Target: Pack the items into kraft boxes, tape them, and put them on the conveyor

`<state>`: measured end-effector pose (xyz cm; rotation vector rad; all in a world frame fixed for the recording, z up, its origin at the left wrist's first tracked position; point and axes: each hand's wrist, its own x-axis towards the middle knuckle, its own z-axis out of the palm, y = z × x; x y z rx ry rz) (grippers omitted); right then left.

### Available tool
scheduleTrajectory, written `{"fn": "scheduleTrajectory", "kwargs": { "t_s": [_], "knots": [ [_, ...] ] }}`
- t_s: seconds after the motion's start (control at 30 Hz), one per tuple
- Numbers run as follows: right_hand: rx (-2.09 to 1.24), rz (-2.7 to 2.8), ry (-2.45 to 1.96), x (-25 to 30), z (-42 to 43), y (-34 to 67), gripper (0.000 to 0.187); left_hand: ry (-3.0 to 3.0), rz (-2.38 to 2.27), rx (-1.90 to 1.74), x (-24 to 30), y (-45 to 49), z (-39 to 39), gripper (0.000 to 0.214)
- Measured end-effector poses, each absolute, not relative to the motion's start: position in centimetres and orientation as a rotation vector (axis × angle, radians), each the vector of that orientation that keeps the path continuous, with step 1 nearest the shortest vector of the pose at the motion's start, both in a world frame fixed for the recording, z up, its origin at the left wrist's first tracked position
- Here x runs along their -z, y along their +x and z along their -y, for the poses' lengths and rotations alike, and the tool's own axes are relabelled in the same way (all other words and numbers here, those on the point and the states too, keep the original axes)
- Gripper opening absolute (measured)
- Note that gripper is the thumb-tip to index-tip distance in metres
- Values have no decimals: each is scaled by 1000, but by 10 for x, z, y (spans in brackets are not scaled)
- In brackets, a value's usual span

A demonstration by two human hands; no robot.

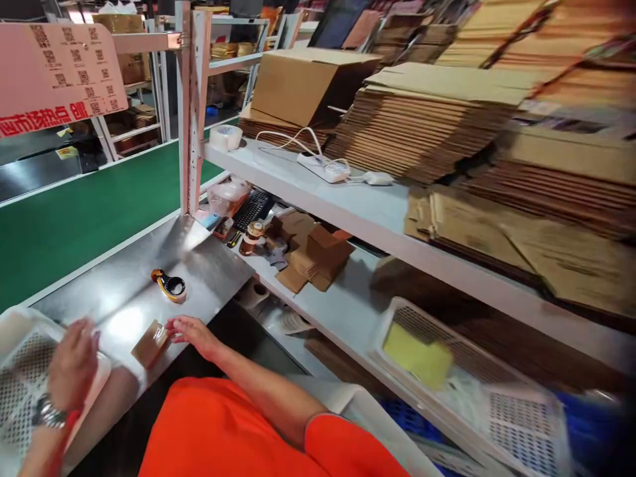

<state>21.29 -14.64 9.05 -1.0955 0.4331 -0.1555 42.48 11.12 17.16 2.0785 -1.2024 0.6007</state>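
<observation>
A small brown cardboard box (150,344) with shiny clear tape across it is at the near edge of the metal worktop (119,295). The fingers of my right hand (195,336) are bent round its right end. My left hand (74,364), with a watch on the wrist, hovers by the white mesh basket (24,377) at the left. Motion smears its fingers, and I cannot make out anything in them. Beyond the box, a black-and-orange tape dispenser (169,285) lies on the metal.
A green conveyor belt (89,192) runs behind the worktop. To the right, a shelf (318,192) bears stacked flat cartons (412,126) and a power strip (325,167). Below are folded cardboard pieces (318,258), a keyboard (252,209) and a white basket (477,377). An upright post (191,112) stands ahead.
</observation>
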Motion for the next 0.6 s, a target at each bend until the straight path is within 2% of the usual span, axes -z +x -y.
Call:
{"fn": "scheduleTrajectory", "kwargs": {
  "t_s": [0.1,0.2,0.33,0.5,0.6],
  "knots": [
    [147,-205,-1033,-132,150,206,79,1939,1566,-590,-140,358,-35,46],
    [247,-277,-1121,-145,165,182,73,1974,1581,-557,-110,298,19,56],
    [281,-474,-1105,-127,192,141,73,2014,1539,-455,-80,255,50,49],
    [321,-572,-1112,-107,220,99,58,2006,1531,-222,-64,215,73,50],
    [358,-636,-1064,-99,234,76,55,1999,1340,24,-72,192,85,66]
  ]
}}
